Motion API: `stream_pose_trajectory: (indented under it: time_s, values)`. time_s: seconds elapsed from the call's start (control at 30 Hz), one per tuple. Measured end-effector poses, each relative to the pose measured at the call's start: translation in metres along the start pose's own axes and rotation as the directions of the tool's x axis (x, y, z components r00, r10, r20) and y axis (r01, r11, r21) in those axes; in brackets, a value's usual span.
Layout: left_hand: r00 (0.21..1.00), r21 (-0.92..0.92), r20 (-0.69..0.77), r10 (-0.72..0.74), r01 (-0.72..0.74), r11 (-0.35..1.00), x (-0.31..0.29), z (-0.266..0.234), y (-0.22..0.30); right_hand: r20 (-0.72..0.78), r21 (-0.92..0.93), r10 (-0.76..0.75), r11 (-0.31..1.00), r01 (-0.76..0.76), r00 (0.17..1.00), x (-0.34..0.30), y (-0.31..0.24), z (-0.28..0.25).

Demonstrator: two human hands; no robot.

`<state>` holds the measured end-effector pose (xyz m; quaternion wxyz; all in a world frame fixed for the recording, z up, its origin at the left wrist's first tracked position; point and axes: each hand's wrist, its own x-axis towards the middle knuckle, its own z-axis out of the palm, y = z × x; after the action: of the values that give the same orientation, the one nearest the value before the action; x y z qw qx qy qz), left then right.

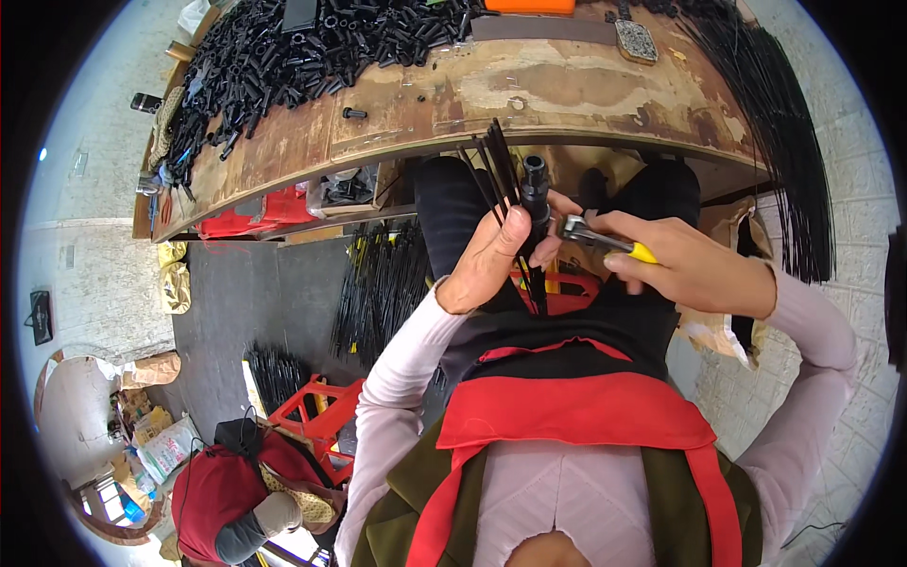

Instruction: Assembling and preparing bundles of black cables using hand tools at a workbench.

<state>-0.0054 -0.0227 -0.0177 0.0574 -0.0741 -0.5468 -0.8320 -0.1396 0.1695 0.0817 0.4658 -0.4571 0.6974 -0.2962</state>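
In front of my lap, my left hand (487, 260) is closed round several thin black rods (497, 161) and a thicker black tubular piece (535, 189) with a hollow upper end. The rods stick up past my thumb, and their lower ends point down between my knees. My right hand (685, 257) grips a small hand tool (643, 252) with a yellow handle and a metal head. That metal head is close beside the tubular piece, near my left fingertips; whether it touches cannot be made out. The tool's exact kind is unclear.
A worn wooden bench (557, 94) stands ahead, bearing a heap of black tubular parts (283, 71). Long black rods (794, 142) hang over its right end. More rod bundles (378, 283) stand on the left, near a red plastic stool (326, 416). Another person (222, 491) sits at lower left.
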Motion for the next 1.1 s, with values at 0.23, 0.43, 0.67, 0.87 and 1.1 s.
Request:
stream_pose_trajectory:
  time_s: [0.23, 0.43, 0.67, 0.87, 1.1]
  values:
    - [0.998, 0.032, -0.027, -0.060, 0.061, 0.998, 0.017, 0.001, -0.016, 0.039, -0.358, 0.148, 0.925, -0.125, 0.988, 0.003, -0.032, -0.045]
    - [0.981, 0.015, -0.189, -0.051, 0.055, 0.998, 0.031, -0.005, -0.018, -0.140, -0.447, -0.190, 0.888, 0.109, 0.972, 0.035, 0.026, -0.031]
    - [0.979, -0.061, -0.201, -0.038, 0.026, 0.998, 0.025, -0.002, -0.015, -0.198, -0.723, -0.190, 0.690, -0.012, 0.962, 0.037, 0.026, -0.015]
    - [0.970, 0.005, -0.236, -0.061, 0.064, 0.998, 0.039, -0.011, -0.012, -0.275, -0.811, -0.530, 0.576, 0.103, 0.802, 0.069, 0.076, -0.038]
    - [0.556, 0.306, -0.728, 0.402, -0.261, 0.916, -0.003, -0.028, 0.096, -0.098, -0.985, -0.815, 0.160, 0.059, 0.572, 0.080, 0.117, -0.097]
